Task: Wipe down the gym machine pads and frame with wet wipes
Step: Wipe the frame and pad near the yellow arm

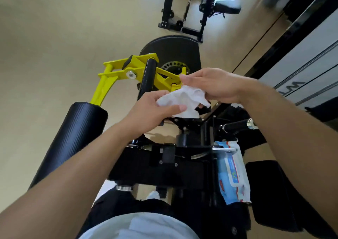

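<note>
1. The black-and-yellow steel gym machine frame (128,70) fills the centre of the frame, directly below the person, so every part is likely within arm's reach.
2. The long black textured roller pad (76,138) runs along the lower left.
3. The blue-and-white soft pack of wet wipes (232,172) lies on the machine at lower right, probably parked there for quick refills.
4. The left hand (151,110) and right hand (214,85) both pinch the crumpled white wet wipe (182,99) at centre, held above the frame, seemingly to refold it.
</note>
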{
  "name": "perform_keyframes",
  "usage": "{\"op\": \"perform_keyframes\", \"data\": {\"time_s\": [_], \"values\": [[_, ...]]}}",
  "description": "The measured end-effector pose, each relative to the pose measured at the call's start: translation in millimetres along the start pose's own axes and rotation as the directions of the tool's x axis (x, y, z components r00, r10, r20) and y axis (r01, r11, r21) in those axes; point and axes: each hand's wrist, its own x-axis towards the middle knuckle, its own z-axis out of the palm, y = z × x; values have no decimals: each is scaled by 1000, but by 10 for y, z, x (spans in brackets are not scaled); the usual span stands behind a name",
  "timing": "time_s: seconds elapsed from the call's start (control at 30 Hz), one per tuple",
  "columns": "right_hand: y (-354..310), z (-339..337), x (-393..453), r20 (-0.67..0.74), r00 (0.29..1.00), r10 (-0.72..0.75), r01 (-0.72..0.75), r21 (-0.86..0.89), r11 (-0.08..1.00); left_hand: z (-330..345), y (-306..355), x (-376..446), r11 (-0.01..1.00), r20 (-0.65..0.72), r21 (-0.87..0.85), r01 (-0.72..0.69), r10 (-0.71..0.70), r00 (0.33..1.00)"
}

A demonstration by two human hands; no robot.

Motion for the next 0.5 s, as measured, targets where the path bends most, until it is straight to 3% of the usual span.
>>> {"op": "perform_keyframes", "data": {"time_s": [0.17,0.33,0.5], "values": [[-249,518,-417,62,998,17,-12,-86,996,-72,-100,-575,982,-70,-186,-28,16,997],[-238,1122,-611,-149,989,1,-9,-50,999,-273,-306,-1186,950,-158,-308,52,-105,982],[-138,2275,-809,-221,970,99,-40,256,966,-488,-735,-1921,946,-168,-313,86,-144,975]]}}
